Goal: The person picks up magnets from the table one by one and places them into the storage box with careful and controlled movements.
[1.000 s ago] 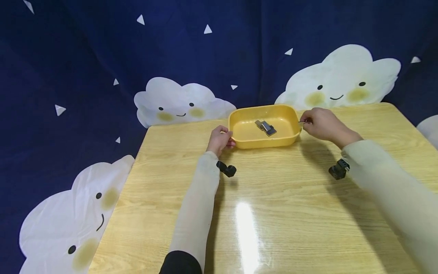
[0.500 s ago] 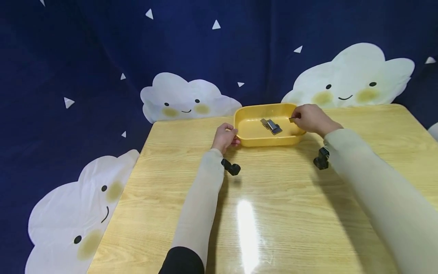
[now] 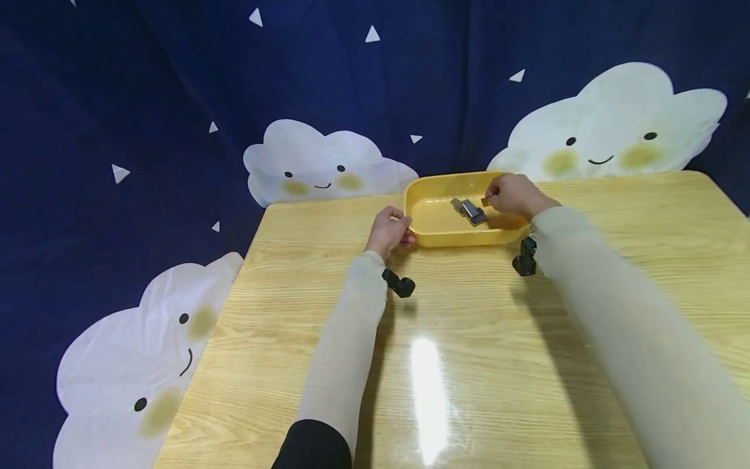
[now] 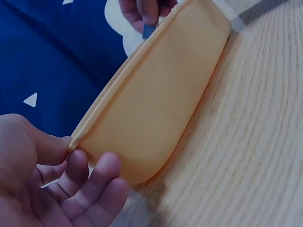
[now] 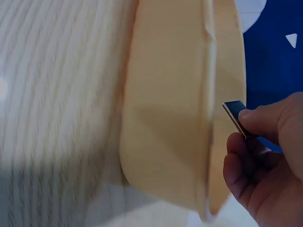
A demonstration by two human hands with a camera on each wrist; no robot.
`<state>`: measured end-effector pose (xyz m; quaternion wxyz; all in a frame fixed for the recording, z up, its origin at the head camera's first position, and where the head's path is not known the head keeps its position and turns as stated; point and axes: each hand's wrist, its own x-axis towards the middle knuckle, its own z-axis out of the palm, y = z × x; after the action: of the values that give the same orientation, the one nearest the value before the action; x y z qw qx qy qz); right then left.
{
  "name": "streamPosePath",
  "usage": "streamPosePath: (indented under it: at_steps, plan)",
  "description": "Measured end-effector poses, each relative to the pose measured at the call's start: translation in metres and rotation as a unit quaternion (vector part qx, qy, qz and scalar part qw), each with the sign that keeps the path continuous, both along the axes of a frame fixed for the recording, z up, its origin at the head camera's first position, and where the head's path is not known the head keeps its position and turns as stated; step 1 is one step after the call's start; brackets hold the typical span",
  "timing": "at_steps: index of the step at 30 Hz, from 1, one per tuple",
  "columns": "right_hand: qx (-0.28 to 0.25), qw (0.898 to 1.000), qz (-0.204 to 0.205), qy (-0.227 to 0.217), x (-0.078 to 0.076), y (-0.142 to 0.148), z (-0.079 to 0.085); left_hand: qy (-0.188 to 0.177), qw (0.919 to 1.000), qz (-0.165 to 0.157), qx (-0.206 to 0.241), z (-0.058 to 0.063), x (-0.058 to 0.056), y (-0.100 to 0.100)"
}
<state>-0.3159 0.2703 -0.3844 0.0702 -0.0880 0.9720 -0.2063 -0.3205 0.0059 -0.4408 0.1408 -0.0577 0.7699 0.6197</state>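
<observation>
A yellow plastic tray (image 3: 463, 240) stands near the far edge of the table. At its left end my left hand (image 3: 389, 231) pinches the rim between thumb and fingers; the left wrist view shows the same grip. Over the tray's right part, my right hand (image 3: 515, 195) holds a small flat rectangular piece (image 5: 235, 117), dark on its face with a shiny edge, pinched between thumb and fingers. On the tray floor, left of that hand, lie several similar flat pieces (image 3: 471, 211), grey and brownish, overlapping. Their exact kind is too small to tell.
The wooden table (image 3: 469, 339) reaches toward me and to both sides, with a bright reflection in its middle. Behind it hangs a dark blue curtain (image 3: 328, 65) with white clouds and triangles. Black wrist cameras (image 3: 398, 283) sit on both sleeves.
My right hand has moved left, from outside the tray's right end to over its inside, carrying the flat piece. The left hand keeps its grip on the rim. The view has shifted slightly.
</observation>
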Motion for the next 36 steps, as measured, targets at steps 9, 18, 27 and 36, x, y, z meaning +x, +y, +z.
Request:
streamPosePath:
  at_steps: [9, 18, 27, 36]
  plan:
    - [0.004, 0.999, 0.011, 0.035, -0.01, -0.01, -0.015, -0.01, 0.9999, -0.003, 0.007, 0.0, 0.0, -0.001]
    - [0.007, 0.999, -0.013, 0.029, -0.014, -0.012, -0.021, -0.011, 0.9999, 0.004, 0.009, 0.0, 0.001, 0.0]
    - [-0.002, 0.999, -0.004, 0.042, -0.017, -0.006, -0.02, -0.013, 0.9999, 0.007, 0.008, 0.001, 0.001, 0.001]
    - [-0.022, 0.999, -0.01, 0.027, -0.008, 0.0, -0.017, -0.025, 0.9995, 0.006, 0.019, -0.001, 0.001, 0.003]
